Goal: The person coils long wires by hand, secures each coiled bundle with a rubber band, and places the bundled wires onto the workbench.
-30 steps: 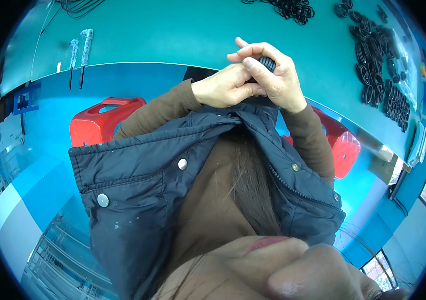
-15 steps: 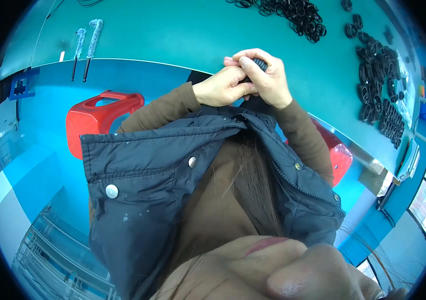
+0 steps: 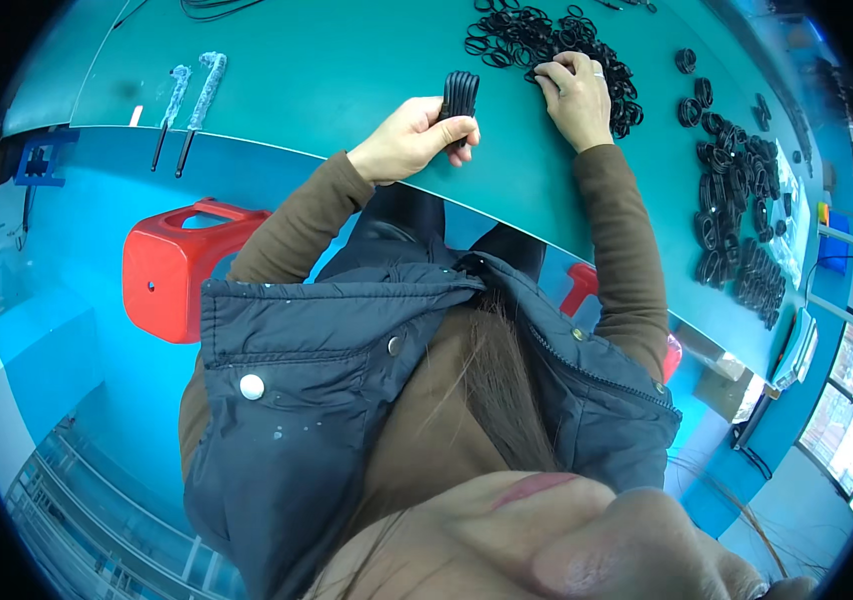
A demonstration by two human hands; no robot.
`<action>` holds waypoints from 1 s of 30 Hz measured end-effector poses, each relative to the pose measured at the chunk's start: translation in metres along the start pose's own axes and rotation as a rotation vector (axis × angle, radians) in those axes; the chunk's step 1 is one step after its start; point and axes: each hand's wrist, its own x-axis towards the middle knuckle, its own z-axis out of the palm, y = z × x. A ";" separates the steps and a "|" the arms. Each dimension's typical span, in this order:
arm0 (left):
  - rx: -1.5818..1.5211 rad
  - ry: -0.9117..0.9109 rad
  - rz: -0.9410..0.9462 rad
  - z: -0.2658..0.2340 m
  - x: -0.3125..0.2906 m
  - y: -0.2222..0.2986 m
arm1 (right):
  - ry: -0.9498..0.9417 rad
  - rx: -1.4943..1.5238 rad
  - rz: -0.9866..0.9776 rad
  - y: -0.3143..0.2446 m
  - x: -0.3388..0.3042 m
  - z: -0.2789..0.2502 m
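Left hand point(image 3: 409, 140): clenched around a stack of black rubber rings point(image 3: 461, 96), thumb lying over the front of the stack and the fingers curled behind it.
Stack of black rubber rings: stood on edge in the fist, several thin loops pressed flat together, their upper ends sticking up above the thumb; held over the near part of the teal table point(image 3: 327, 70).
Right hand point(image 3: 577, 92): palm down on the table, fingers bent and loosely closed, fingertips pressed into the near edge of the loose pile of black rings point(image 3: 547, 35); whether a ring was pinched between them could not be told.
Left arm: brown sleeve bent at the elbow, forearm rising from the dark padded vest point(image 3: 347, 400) to the table edge, wrist cocked inward.
Right arm: brown sleeve running almost straight up from the body, forearm crossing the table edge.
Loose pile of black rings: a tangled scatter of thin, matt rubber loops at the far side of the table, just beyond the right hand.
Sorted rings point(image 3: 737, 220): bundled stacks laid in rows along the table's right side, well apart from both hands.
Table: smooth, flat teal surface with a pale edge.
Two tools point(image 3: 192, 100): slim, with pale wrapped handles, lying side by side far left on the table.
Red plastic stool point(image 3: 172, 270): glossy, moulded, standing on the blue floor to the left below the table.
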 end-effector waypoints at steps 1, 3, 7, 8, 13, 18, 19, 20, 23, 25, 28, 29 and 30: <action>-0.001 0.003 0.005 0.000 0.003 0.000 | 0.000 -0.002 -0.005 0.000 0.001 -0.001; 0.024 0.017 0.023 0.001 0.010 0.001 | 0.083 0.238 0.105 -0.004 -0.001 -0.004; 0.142 0.123 0.044 0.003 0.035 0.007 | -0.147 0.933 0.586 -0.022 -0.001 -0.032; 0.214 0.186 0.074 0.005 0.040 0.009 | -0.244 1.043 0.653 -0.028 -0.001 -0.042; 0.400 0.183 0.177 0.015 0.063 0.004 | -0.332 1.430 0.706 -0.039 -0.018 -0.050; 0.794 0.255 0.325 0.016 0.068 -0.015 | -0.359 1.528 0.761 -0.046 -0.031 -0.055; 0.795 0.251 0.323 0.018 0.066 -0.017 | -0.356 1.531 0.763 -0.046 -0.034 -0.056; 0.698 0.240 0.263 0.021 0.065 -0.018 | -0.299 1.670 0.780 -0.046 -0.037 -0.056; 0.504 0.195 0.155 0.029 0.063 -0.016 | -0.161 1.878 0.763 -0.051 -0.044 -0.063; 0.404 0.157 0.106 0.034 0.062 -0.016 | -0.184 2.120 0.684 -0.054 -0.052 -0.067; 0.320 0.046 0.112 0.044 0.057 -0.009 | -0.301 1.942 0.629 -0.048 -0.061 -0.071; 0.321 0.044 0.109 0.046 0.054 -0.009 | -0.373 1.740 0.606 -0.045 -0.062 -0.075; 0.264 0.034 0.053 0.046 0.053 -0.008 | -0.396 1.482 0.582 -0.044 -0.060 -0.085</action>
